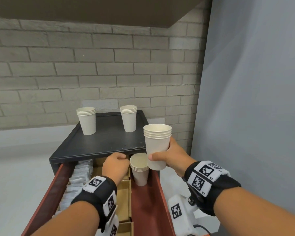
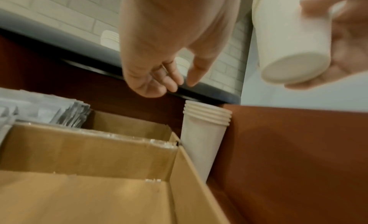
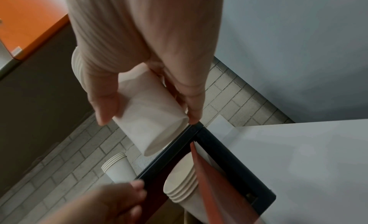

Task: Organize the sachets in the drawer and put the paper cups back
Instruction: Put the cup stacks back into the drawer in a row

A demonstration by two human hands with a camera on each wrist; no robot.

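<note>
At the left of the open drawer (image 1: 58,189), white sachets (image 1: 78,178) stand packed in a row beside cardboard dividers (image 1: 124,201). The left hand (image 1: 116,165) hovers over the middle compartment, fingers loosely curled and holding nothing; the left wrist view shows them hanging apart above the cardboard. Just to its right a stack of paper cups (image 1: 140,169) stands upright in the drawer's right-hand compartment, against the back under the cabinet edge. Further right, the right hand (image 1: 170,157) is wrapped round the lower half of a second nested stack, the held stack (image 1: 157,145), thumb in front and fingers behind. This stack is roughly upright, mouth up, its base above and just right of the stack in the drawer, over the drawer's right wall. So the open floor of the cup compartment lies down and to the left of the held cups, nearer the person, and the right hand is the one placed to lower them; the long axis probably only needs to stay vertical. Two more stacks (image 1: 86,120) (image 1: 128,117) wait on the black cabinet top (image 1: 109,142), well apart. The cabinet sits on a pale counter (image 1: 15,167) against a grey brick wall (image 1: 92,65), with a plain grey panel (image 1: 254,99) at the right.
</note>
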